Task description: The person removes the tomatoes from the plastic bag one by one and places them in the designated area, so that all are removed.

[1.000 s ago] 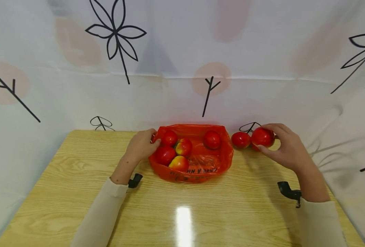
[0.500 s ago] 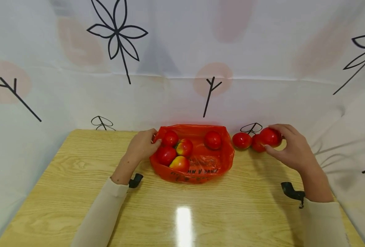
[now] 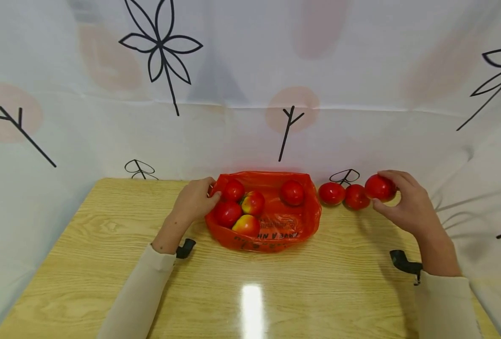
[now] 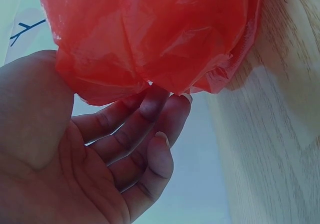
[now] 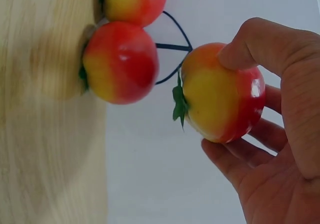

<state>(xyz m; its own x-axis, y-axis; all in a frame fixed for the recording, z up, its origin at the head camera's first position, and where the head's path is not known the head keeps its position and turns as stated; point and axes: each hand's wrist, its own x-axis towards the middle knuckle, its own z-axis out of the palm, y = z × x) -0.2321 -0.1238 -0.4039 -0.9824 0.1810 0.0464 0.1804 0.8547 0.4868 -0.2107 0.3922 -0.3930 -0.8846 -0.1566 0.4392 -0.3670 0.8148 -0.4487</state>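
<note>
Out at three o'clock from the red bag (image 3: 276,242), the right hand (image 3: 410,206) has thumb and fingers (image 5: 221,158) bent round a red-and-yellow fruit (image 5: 215,93), spread about as wide as the fruit itself — and it's held just off the worktop (image 3: 318,282), two more fruits (image 3: 356,197) lined up at its nine o'clock. Over at the bag's ten o'clock, the left hand (image 3: 195,197) pinches the rim, five fruits (image 3: 253,202) sitting inside.

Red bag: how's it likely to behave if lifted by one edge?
The red bag will probably sag and fold; its film looks thin and wrinkled. The rounded fruits inside would likely roll, with bare bag between some. Its sheen hints it may be slippery.
</note>
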